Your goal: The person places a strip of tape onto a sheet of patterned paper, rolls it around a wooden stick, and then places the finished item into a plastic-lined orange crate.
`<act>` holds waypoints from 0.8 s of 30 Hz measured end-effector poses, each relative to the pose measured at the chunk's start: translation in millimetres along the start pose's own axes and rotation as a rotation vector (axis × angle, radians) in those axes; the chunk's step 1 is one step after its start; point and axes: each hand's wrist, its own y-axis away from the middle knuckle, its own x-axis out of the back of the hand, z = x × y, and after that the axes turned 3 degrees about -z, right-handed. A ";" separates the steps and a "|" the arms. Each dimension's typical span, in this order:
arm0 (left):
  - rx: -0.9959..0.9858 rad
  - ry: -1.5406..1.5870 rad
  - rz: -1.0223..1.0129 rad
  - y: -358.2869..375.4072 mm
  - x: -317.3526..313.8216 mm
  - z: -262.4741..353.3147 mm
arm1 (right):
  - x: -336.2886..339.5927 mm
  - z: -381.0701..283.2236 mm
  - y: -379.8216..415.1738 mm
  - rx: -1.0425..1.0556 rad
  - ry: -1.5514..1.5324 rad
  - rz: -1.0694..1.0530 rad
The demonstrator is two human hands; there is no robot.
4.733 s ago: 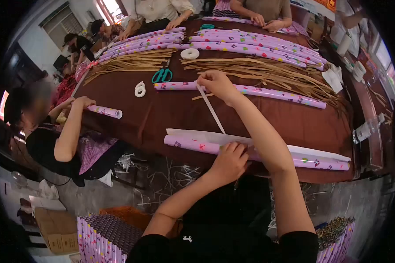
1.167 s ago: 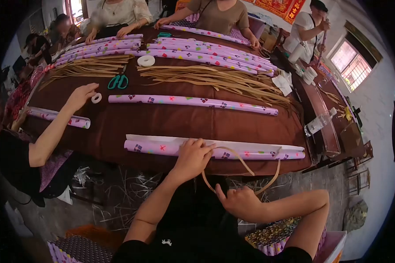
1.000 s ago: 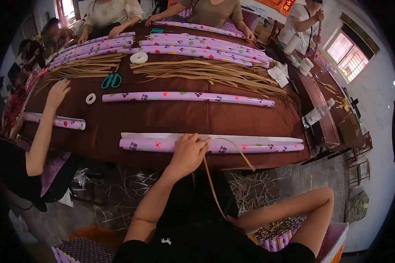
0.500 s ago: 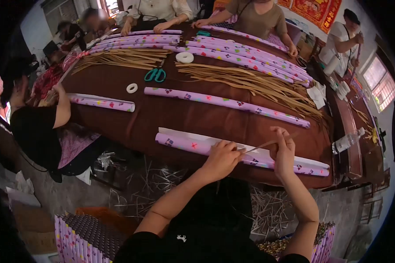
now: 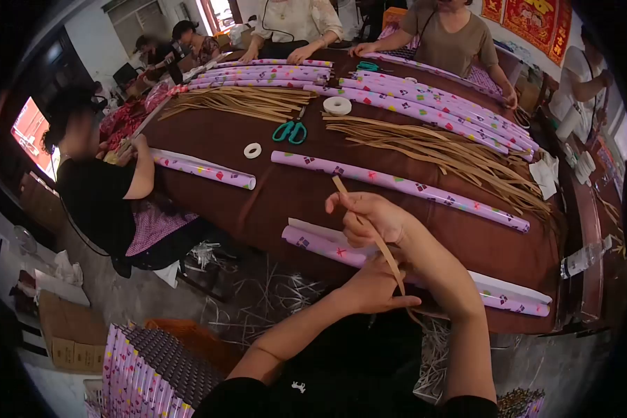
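My right hand [image 5: 369,217] crosses over my left and pinches a tan flat strip [image 5: 386,256], whose short upper end sticks up past the fingers. The strip's lower part runs down to my left hand [image 5: 375,284] and passes behind its outstretched thumb, where that hand holds it. Its other fingers are partly hidden by my right wrist. Beneath both hands lies a purple patterned paper roll [image 5: 512,303], its white inner side [image 5: 508,284] showing along the far edge. Farther back, a second purple roll [image 5: 400,188] lies on the brown-covered table [image 5: 258,212].
Green-handled scissors [image 5: 290,132], white tape rolls [image 5: 337,106] and bundled tan strips [image 5: 439,153] lie beyond. Several purple rolls [image 5: 432,104] sit near co-workers across the table. A person in black [image 5: 97,202] works at left. A plastic bottle [image 5: 586,256] lies at right; stacked tubes [image 5: 146,373] stand below.
My right hand has moved left and up across my left hand, carrying the strip's end. My left thumb now stretches out. The whole view has shifted, so the table appears farther right.
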 end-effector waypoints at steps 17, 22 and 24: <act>0.411 -0.126 0.394 83.5 41.6 -90.9 | 12.3 22.1 -6.6 -0.023 0.200 0.105; 0.381 0.306 0.643 90.7 34.7 -104.6 | 19.3 31.4 -14.5 -0.162 0.316 0.071; 0.383 0.329 0.708 84.8 36.2 -97.7 | 19.9 29.9 -16.0 -0.189 0.316 0.048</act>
